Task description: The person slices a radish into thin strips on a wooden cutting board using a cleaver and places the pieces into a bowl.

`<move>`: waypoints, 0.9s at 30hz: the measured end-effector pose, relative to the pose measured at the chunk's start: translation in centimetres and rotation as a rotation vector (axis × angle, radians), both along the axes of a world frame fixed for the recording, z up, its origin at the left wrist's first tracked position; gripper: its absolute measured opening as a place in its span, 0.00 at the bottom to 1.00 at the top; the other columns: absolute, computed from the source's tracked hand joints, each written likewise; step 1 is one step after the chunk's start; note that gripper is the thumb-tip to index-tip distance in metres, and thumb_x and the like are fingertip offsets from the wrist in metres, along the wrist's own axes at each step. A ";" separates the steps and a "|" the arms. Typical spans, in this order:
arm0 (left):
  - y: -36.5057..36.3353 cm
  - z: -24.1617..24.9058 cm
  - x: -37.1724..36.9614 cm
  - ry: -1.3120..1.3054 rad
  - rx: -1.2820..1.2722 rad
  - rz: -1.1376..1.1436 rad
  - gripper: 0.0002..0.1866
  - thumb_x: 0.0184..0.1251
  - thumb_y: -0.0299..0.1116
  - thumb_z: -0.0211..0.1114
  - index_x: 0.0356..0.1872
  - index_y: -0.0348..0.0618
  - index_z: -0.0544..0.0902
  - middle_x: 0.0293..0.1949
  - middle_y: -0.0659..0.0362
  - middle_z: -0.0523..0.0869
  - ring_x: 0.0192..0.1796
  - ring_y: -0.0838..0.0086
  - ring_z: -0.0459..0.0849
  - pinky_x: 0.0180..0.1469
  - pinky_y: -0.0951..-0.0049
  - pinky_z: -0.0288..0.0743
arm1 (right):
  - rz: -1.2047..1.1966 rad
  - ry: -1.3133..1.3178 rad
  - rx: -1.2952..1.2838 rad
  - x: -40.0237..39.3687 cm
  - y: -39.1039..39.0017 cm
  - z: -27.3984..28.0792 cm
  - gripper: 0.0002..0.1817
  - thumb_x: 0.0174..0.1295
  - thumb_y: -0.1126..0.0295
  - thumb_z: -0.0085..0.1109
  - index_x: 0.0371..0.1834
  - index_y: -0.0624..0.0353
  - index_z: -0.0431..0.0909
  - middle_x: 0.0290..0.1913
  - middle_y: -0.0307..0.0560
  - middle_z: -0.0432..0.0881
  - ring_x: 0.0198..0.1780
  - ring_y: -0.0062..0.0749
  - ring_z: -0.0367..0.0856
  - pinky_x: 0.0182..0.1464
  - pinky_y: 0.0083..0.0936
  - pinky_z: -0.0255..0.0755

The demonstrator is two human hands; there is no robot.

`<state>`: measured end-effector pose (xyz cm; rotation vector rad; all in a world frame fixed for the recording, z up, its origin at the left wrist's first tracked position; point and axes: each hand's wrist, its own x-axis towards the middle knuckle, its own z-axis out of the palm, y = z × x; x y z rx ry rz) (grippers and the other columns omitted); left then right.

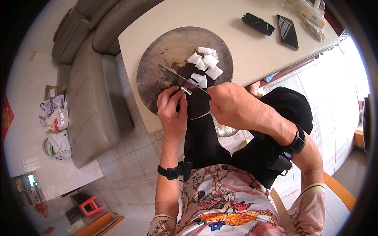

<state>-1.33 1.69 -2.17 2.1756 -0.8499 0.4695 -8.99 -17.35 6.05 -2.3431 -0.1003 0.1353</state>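
Observation:
My right hand (232, 103) is closed around the handle of a knife (183, 78), whose blade slants up and left over a round wooden chopping board (151, 51). Close to the blade's lower side, my left hand (172, 110) pinches a small white piece (186, 91) between its fingertips. Several white chunks (208, 62) lie heaped on the board's upper right, their kind not clear. Right beside the blade rests another white chunk (199, 80). Part of the knife handle is hidden inside my right fist.
The board sits at the corner of a cream table (173, 15). Toward the far side are a black glasses-like item (258, 24), a phone (288, 32) and a plastic bag (312, 15). Below the board's edge, a bowl (225, 130) holds white stuff. A grey sofa (92, 106) stands left.

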 end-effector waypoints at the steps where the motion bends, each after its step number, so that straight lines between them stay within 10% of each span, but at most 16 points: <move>1: 0.0 0.0 0.0 0.002 0.001 0.000 0.09 0.58 0.20 0.65 0.40 0.35 0.85 0.44 0.50 0.84 0.47 0.59 0.82 0.51 0.65 0.76 | 0.009 0.000 -0.004 0.0 0.0 0.0 0.09 0.50 0.73 0.56 0.21 0.70 0.79 0.24 0.67 0.79 0.34 0.61 0.81 0.40 0.45 0.77; 27: 0.0 -0.5 -0.1 -0.051 0.011 0.004 0.11 0.53 0.20 0.67 0.39 0.38 0.85 0.42 0.54 0.84 0.48 0.58 0.80 0.52 0.62 0.73 | 0.032 -0.198 -0.044 0.0 1.8 -1.1 0.06 0.50 0.77 0.57 0.23 0.68 0.71 0.18 0.64 0.75 0.25 0.62 0.78 0.29 0.46 0.72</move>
